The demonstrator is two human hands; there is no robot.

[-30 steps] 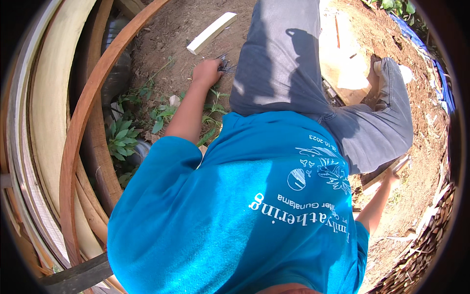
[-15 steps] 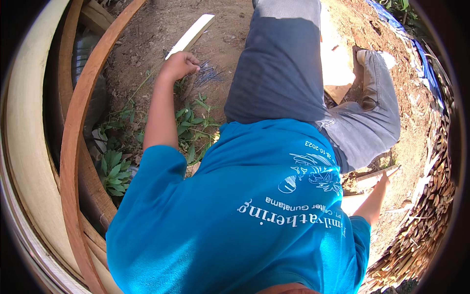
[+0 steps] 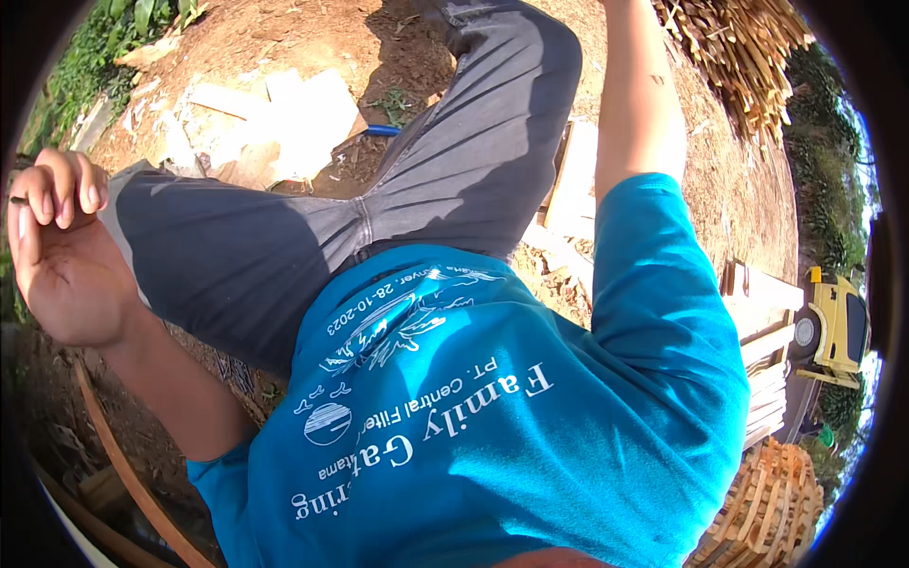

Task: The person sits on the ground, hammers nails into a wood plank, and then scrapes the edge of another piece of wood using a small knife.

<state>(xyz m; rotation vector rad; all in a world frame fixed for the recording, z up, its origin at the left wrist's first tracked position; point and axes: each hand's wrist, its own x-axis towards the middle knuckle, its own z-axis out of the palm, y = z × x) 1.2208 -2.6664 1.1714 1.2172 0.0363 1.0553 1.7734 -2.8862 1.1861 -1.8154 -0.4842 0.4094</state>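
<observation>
My left hand (image 3: 66,251) is raised beside my left knee, palm up with the fingers curled in. A short dark end pokes out between its fingers and looks like a nail (image 3: 17,201); the rest of it is hidden. My right forearm (image 3: 642,95) stretches forward past my right leg and leaves the top of the picture, so the right hand is out of sight. Sunlit pale boards (image 3: 284,123) lie on the ground between my legs, washed out by glare. A blue rod or handle (image 3: 382,130) shows beside them.
Long wood strips (image 3: 133,464) curve along the lower left. Pale planks (image 3: 574,185) lie beside my right thigh. A heap of thin sticks (image 3: 734,57) is at the far right, with stacked boards (image 3: 765,312), a crisscross wood stack (image 3: 767,502) and a yellow truck (image 3: 838,331) beyond.
The view has swung to the right. My left hand has left the pile of nails on the ground and come up by my knee. My right arm has gone from bent at my side to stretched forward.
</observation>
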